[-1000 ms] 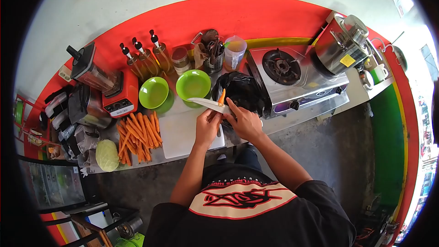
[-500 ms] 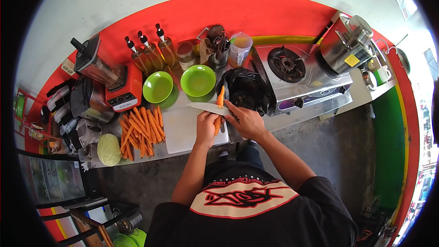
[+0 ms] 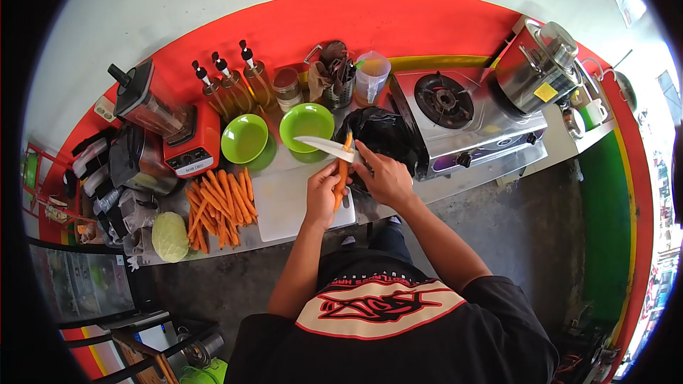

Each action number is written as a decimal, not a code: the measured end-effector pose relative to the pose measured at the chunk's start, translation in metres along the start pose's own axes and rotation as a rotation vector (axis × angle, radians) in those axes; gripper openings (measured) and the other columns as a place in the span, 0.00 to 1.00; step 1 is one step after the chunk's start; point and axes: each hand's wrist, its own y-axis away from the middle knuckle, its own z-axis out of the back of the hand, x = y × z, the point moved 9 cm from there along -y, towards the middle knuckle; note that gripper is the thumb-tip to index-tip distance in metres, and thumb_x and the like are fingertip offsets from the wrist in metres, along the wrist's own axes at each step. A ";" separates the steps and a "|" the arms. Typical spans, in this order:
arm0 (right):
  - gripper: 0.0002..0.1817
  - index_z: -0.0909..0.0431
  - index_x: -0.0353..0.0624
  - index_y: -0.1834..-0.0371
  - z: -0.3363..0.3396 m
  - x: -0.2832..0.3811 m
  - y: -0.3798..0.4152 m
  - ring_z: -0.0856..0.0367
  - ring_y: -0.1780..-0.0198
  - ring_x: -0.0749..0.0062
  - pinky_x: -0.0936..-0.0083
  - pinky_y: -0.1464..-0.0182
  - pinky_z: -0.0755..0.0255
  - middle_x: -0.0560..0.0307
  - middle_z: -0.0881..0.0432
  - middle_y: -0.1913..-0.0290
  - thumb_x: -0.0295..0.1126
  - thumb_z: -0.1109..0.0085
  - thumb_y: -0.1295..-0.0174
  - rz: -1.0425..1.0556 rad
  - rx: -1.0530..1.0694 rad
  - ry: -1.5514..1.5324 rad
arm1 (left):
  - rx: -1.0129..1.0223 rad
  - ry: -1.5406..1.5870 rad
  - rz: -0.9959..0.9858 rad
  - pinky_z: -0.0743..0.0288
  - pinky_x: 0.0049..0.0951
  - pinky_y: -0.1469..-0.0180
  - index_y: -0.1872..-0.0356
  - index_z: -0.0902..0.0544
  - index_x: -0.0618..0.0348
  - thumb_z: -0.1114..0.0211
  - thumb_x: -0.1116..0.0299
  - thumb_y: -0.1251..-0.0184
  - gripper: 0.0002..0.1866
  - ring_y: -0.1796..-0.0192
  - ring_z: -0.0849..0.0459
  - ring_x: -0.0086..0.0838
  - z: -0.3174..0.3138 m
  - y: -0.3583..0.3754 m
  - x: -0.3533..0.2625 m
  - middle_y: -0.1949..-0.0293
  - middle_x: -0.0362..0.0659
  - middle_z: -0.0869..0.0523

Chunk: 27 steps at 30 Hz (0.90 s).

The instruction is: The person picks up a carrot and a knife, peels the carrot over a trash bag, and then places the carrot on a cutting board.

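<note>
My left hand (image 3: 324, 195) is wrapped round a carrot (image 3: 340, 183), held upright over the right edge of the white cutting board (image 3: 284, 206). In my right hand (image 3: 384, 179) is a knife (image 3: 325, 146); its handle is hidden by the fingers. The blade lies across the upper part of the carrot and points left. Just beyond the hands sits a container lined with a black plastic bag (image 3: 384, 135). A pile of carrots (image 3: 220, 203) lies left of the board, beside a pale green cabbage (image 3: 170, 237).
Two green bowls (image 3: 245, 138) stand behind the board. A red blender (image 3: 192, 144) is at the left, with pump bottles (image 3: 231, 89) along the wall. On the right are a gas stove (image 3: 469, 110) and a large metal pot (image 3: 537, 75).
The knife has moved up along the carrot towards its tip, and its blade is tilted more steeply. The carrot's tip looks thinner now. My left hand has barely shifted.
</note>
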 end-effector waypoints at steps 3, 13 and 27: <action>0.30 0.27 0.59 0.21 0.007 -0.002 0.000 0.10 0.59 0.43 0.50 0.58 0.18 0.48 0.09 0.56 0.54 0.44 0.23 -0.022 -0.006 -0.006 | 0.033 0.029 -0.005 0.22 0.26 0.59 0.31 0.20 0.69 0.48 0.77 0.20 0.22 0.55 0.15 0.25 -0.005 -0.001 -0.001 0.48 0.46 0.11; 0.30 0.27 0.59 0.22 -0.003 -0.003 0.004 0.10 0.62 0.43 0.49 0.60 0.17 0.48 0.10 0.56 0.55 0.44 0.23 0.012 0.024 0.050 | 0.044 0.027 0.001 0.21 0.27 0.59 0.37 0.17 0.68 0.45 0.75 0.21 0.17 0.55 0.15 0.26 0.000 -0.017 0.007 0.51 0.46 0.11; 0.28 0.23 0.39 0.26 -0.041 -0.065 -0.004 0.31 0.72 0.84 0.79 0.68 0.34 0.71 0.27 0.71 0.47 0.40 0.20 -0.348 0.097 -0.950 | 0.022 0.115 0.121 0.19 0.23 0.52 0.25 0.24 0.61 0.46 0.73 0.19 0.24 0.47 0.13 0.27 0.000 -0.018 0.004 0.41 0.46 0.12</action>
